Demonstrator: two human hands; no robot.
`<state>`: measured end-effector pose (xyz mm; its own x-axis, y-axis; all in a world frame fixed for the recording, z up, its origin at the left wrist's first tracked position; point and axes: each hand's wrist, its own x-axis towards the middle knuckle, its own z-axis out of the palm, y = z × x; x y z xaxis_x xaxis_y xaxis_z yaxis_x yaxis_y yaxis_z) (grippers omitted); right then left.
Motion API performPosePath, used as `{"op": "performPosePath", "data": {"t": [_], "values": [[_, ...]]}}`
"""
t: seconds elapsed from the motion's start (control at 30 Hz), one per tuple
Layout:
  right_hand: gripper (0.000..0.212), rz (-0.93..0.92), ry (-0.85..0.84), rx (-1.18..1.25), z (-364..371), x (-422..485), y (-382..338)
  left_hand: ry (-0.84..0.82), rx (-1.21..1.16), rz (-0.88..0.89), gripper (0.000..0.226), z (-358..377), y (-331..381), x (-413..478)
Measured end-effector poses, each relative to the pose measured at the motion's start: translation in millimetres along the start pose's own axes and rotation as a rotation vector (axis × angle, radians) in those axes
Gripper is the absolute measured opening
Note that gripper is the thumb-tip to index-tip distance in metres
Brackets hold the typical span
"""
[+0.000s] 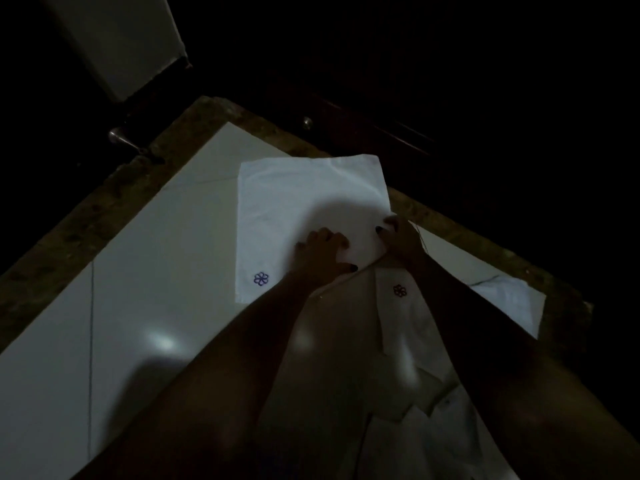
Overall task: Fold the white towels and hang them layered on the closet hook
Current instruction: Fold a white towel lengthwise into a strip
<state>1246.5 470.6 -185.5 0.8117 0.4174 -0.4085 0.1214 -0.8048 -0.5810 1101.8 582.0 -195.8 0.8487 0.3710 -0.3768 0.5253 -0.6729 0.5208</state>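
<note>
Lower centre, nearest: shadowed towels rumpled between your forearms. Right: side towel on tile edge.
Mid-frame: flat towel spread on tile floor. Near-square, long axis unclear, edges roughly square to frame, flower emblem at lower-left corner.
Room: open tile to left. Brown border strip under far edge.
Your left hand: fingers curled on cloth, thumb at near edge, gripping.
Your right hand: fingertips pinch right edge.
Far: metal knob in darkness.
</note>
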Motion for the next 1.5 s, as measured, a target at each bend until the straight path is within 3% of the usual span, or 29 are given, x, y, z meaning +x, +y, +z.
{"op": "performPosePath", "data": {"t": [0.13, 0.3, 0.37, 0.43, 0.5, 0.6, 0.7, 0.83, 1.0, 1.17, 1.37, 1.5], "values": [[0.039, -0.029, 0.02, 0.058, -3, 7, 6, 0.029, 0.064, -0.039, 0.057, 6, 3, 15], [0.039, -0.078, 0.018, 0.167, -3, -12, 0, -0.06, 0.077, -0.111, 0.032, -1, 14, 24], [0.036, -0.071, 0.064, 0.276, -11, -19, -14, -0.081, -0.005, -0.119, 0.03, -14, 15, 24], [0.016, -0.086, 0.153, 0.351, -26, -26, -36, -0.04, -0.182, -0.095, 0.029, -36, 17, 22], [0.021, -0.056, 0.179, 0.396, -47, -33, -63, 0.015, -0.39, -0.034, 0.025, -70, 21, 14], [0.023, -0.043, 0.16, 0.473, -89, -53, -108, 0.109, -0.589, 0.109, 0.005, -137, 35, -5], [0.021, -0.126, 0.236, 0.424, -142, -86, -166, 0.077, -0.644, 0.135, 0.026, -219, 67, -29], [0.01, -0.221, 0.275, 0.461, -237, -130, -270, -0.026, -0.664, 0.146, 0.016, -348, 124, -70], [0.019, -0.339, 0.119, 0.332, -362, -200, -407, 0.108, -0.852, 0.191, 0.009, -515, 208, -125], [0.012, -0.407, 0.136, 0.382, -463, -269, -536, 0.257, -0.862, 0.258, 0.021, -655, 278, -193], [0.019, -0.534, -0.091, 0.299, -558, -378, -652, 0.234, -0.936, 0.278, 0.03, -787, 339, -295], [0.014, -0.581, -0.123, 0.251, -602, -457, -710, 0.21, -0.795, 0.326, 0.031, -861, 361, -380]]}}
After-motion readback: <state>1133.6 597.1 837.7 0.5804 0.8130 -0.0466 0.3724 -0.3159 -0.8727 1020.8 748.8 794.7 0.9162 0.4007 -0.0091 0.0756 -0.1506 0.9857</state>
